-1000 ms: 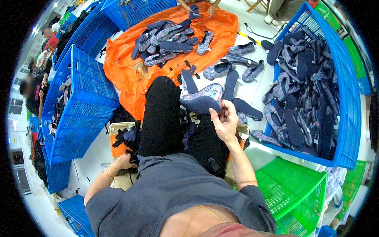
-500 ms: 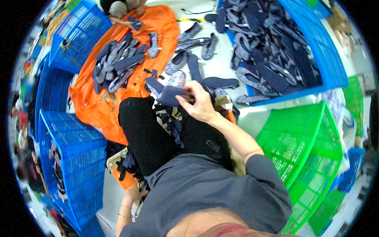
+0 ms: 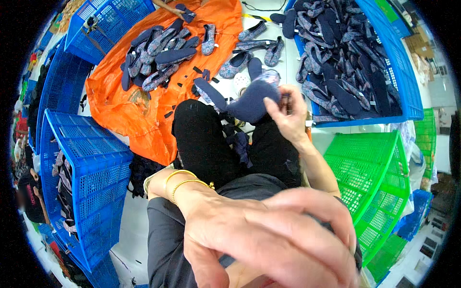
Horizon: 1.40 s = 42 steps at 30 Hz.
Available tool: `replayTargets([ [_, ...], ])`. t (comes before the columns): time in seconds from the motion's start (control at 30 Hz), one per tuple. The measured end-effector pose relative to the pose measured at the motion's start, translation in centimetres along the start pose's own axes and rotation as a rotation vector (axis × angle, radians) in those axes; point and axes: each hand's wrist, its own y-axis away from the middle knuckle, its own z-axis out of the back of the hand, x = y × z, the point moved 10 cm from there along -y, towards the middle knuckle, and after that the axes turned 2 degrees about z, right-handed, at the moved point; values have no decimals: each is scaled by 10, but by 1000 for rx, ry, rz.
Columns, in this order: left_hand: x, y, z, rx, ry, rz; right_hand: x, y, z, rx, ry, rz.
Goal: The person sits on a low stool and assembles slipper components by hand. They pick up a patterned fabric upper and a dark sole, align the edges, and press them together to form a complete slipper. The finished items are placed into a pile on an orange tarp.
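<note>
My right hand [image 3: 288, 115] grips a cloth slipper [image 3: 254, 103] above my knees, its navy sole turned up and patterned fabric at one end. My left hand [image 3: 273, 235], with gold bracelets at the wrist, is raised close to the camera. Its fingers are stretched out and somewhat blurred, and nothing shows in them. Beside the held slipper is another slipper [image 3: 210, 93], sole up. Dark cloth scraps [image 3: 238, 146] lie between my knees. Several loose slippers [image 3: 236, 66] are on the floor ahead of me.
Ahead left, an orange sheet [image 3: 108, 96] bears a slipper heap [image 3: 161, 53]; another person's arm [image 3: 165, 6] reaches in there. A blue crate [image 3: 406, 86] full of slippers stands ahead right. Green crates [image 3: 360, 168] are at my right, a blue crate [image 3: 98, 192] at my left.
My left hand has come up from low beside my left thigh to right before the camera. The view has shifted; my right hand still holds the slipper.
</note>
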Motion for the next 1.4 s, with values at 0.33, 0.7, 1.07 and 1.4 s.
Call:
replayTargets([
  [0.33, -45, 122, 275, -734, -882, 137, -50, -88, -1, -153, -377, -232],
  [0.7, 71, 213, 354, -837, 369, 529, 3, -101, -44, -6, -234, 156],
  [1.07, 51, 172, 318, -816, -52, 339, -19, -12, -39, 249, 82, 31],
  [1.4, 71, 154, 273, -571, -9, 423, 9, -36, -65, 307, -389, -187],
])
